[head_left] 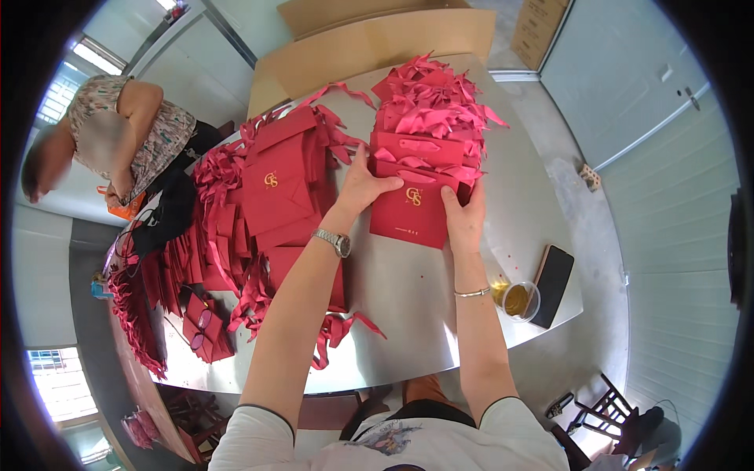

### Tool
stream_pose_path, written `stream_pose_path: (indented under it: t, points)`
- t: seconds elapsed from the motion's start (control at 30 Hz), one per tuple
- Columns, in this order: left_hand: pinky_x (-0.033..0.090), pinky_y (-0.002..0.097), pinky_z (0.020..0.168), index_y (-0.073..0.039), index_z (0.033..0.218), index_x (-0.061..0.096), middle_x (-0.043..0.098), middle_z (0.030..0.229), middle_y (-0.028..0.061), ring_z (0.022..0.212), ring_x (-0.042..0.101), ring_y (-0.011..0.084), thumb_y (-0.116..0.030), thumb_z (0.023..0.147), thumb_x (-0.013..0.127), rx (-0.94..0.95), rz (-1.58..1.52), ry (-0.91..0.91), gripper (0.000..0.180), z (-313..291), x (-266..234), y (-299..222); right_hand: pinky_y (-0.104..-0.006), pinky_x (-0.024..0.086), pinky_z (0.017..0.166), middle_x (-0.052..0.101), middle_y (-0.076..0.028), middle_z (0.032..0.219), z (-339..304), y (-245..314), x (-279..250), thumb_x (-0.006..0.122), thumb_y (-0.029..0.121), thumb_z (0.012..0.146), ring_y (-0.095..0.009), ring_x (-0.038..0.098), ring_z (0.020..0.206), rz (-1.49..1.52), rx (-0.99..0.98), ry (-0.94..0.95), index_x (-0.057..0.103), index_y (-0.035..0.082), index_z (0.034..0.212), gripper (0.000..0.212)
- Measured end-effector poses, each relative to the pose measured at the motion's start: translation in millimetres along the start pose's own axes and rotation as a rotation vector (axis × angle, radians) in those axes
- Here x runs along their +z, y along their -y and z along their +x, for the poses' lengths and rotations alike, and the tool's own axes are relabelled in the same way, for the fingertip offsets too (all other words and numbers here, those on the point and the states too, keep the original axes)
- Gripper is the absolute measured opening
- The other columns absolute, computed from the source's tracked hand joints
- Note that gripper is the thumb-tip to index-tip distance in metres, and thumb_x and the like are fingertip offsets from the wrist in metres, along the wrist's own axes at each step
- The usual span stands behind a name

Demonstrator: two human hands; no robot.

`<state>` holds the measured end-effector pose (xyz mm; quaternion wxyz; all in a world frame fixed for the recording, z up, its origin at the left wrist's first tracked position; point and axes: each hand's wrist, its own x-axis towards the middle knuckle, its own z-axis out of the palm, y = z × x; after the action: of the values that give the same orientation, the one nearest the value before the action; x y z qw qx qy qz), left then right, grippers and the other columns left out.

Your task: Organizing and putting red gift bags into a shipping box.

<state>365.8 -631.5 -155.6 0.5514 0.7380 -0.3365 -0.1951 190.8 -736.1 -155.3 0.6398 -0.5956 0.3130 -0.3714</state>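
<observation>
A flat red paper gift bag [407, 210] with gold printing and a pink ribbon faces me, at the near end of a row of similar ribboned red bags [432, 102]. My left hand [364, 184] grips its left upper edge, thumb across the front, with the other fingers along the row's side. On the right edge, my right hand [466, 216] has its thumb on the front, and its fingers are partly hidden behind the bag. To the left lies a large loose pile of red bags [276, 184] with tangled ribbons.
The metal table [393, 330] holds a plastic cup of yellowish drink [516, 301] and a dark phone [553, 284] at right. Pink-tinted glasses [201, 326] lie lower left. Another person [133, 133] stands at far left. Cardboard [369, 59] lines the far edge.
</observation>
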Motion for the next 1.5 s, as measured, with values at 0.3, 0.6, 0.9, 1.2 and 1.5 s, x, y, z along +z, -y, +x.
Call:
stream_pose_path:
  t: [0.3,0.6,0.9,1.2,1.5]
  points:
    - [0.040,0.0343,0.099,0.001,0.130,0.039,0.053,0.123,0.0130,0.114,0.051,0.0235,-0.014,0.060,0.084,-0.143,-0.429,0.086,0.085,34,10,-5,-0.0325,0.038,0.098,0.050,-0.014,0.125,45,-5,10,0.071,0.018,0.080,-0.021,0.049,0.113,-0.005,-0.242,-0.070,0.034,-0.002,0.135,0.069]
    - [0.043,0.0347,0.095,-0.003,0.125,0.045,0.058,0.117,0.0078,0.107,0.055,0.0203,-0.009,0.061,0.083,-0.198,-0.504,0.260,0.075,36,3,-29,-0.0327,0.043,0.094,0.052,-0.012,0.121,42,-1,16,0.078,0.018,0.073,-0.022,0.052,0.109,0.251,-0.003,0.014,0.037,-0.001,0.130,0.073]
    - [0.047,0.0342,0.090,-0.004,0.116,0.054,0.062,0.107,0.0078,0.099,0.060,0.0205,-0.004,0.063,0.079,-0.323,-0.755,0.213,0.059,-18,-2,-36,-0.0322,0.045,0.092,0.053,-0.011,0.121,6,2,3,0.082,0.010,0.067,-0.020,0.053,0.108,-0.054,-0.107,0.074,0.038,0.001,0.130,0.077]
    - [0.035,0.0336,0.103,-0.006,0.144,0.014,0.038,0.137,0.0073,0.126,0.039,0.0189,0.005,0.058,0.082,-0.084,-0.586,0.144,0.111,-127,-16,-58,-0.0341,0.046,0.089,0.054,-0.008,0.116,-79,45,-26,0.086,0.006,0.056,-0.019,0.054,0.105,0.037,-0.127,0.208,0.038,0.002,0.125,0.084]
    - [0.031,0.0312,0.104,0.000,0.144,0.014,0.044,0.134,0.0105,0.123,0.041,0.0190,-0.009,0.059,0.086,-0.253,-0.422,0.279,0.112,-185,-22,-58,-0.0340,0.048,0.090,0.053,-0.006,0.118,-137,-15,-64,0.084,0.000,0.060,-0.018,0.054,0.106,0.147,0.143,0.518,0.043,0.003,0.122,0.074]
